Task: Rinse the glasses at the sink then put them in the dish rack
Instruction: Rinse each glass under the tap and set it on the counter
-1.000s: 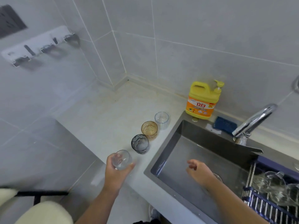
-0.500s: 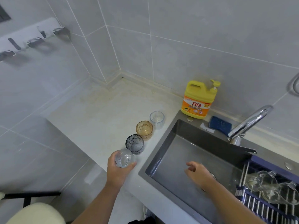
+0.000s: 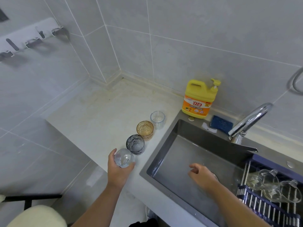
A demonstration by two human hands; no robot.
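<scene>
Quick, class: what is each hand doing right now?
Left hand: closed around a clear glass.
Right hand: open and empty, over the sink.

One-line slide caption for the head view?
Left hand grips clear glass beside sink; right hand open over basin.

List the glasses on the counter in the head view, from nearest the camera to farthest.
Clear glass held in the left hand → dark grey glass → amber glass → clear ribbed glass.
</scene>
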